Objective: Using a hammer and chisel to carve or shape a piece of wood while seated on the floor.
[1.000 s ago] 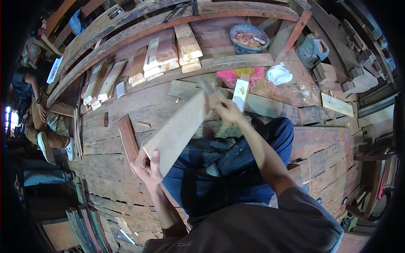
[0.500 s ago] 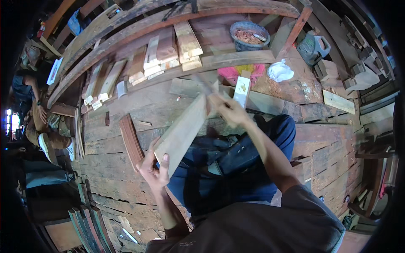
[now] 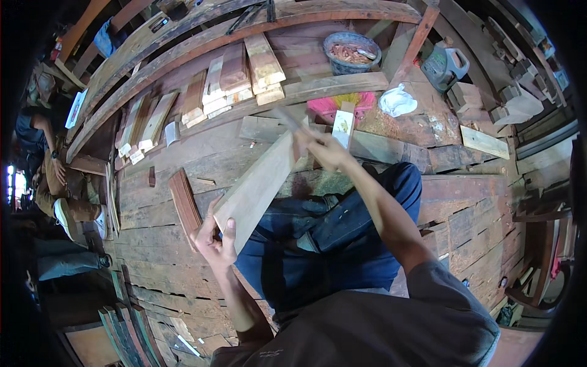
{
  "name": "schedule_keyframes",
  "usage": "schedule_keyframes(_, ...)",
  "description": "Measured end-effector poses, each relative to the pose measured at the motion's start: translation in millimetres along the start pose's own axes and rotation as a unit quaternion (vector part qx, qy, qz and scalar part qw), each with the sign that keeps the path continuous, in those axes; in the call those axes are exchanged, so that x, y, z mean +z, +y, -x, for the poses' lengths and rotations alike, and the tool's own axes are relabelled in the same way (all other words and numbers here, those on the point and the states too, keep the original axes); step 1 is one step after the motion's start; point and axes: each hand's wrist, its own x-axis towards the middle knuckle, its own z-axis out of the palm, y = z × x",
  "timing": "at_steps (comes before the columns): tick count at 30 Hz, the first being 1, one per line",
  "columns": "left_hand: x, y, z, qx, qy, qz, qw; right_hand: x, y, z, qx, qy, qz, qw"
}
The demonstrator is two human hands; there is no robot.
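One pale, flat wooden board (image 3: pixel 257 191) fills the left grip (image 3: pixel 215 246); the right grip (image 3: pixel 327 151), clasping a blurred, slender tool (image 3: pixel 287 120), partly hides the board's far edge.

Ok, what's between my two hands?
A pale board, seen in the head view: your left hand grips one end, the other lies near your right hand.

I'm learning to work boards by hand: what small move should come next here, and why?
Probably a short, controlled stroke of the blurred tool along the pale board: the right hand grips that tool at the board's far end, while the left hand holds the near end.
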Motion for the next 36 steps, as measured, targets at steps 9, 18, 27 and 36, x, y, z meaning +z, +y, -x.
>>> schedule_keyframes(9, -9.0, 20.5, -3.9, 0.028, -0.094, -0.066, 0.993, 5.1, -43.2, 74.7, -0.26, -0.111, 0.04, 0.958)
schedule_keyframes(18, -3.2, 31.9, -10.1, 0.014, -0.117, -0.029, 0.993, -24.2, -22.9, 52.5, -0.162, -0.035, 0.081, 0.983)
schedule_keyframes(27, -1.9, 33.6, -4.1, 0.027, -0.118, -0.024, 0.992, -46.8, 7.2, 37.3, -0.148, -0.031, 0.031, 0.988)
schedule_keyframes(36, 5.5, 35.7, -16.6, 0.114, -0.102, -0.042, 0.987, -35.9, -2.3, 53.6, -0.139, -0.004, 0.112, 0.984)
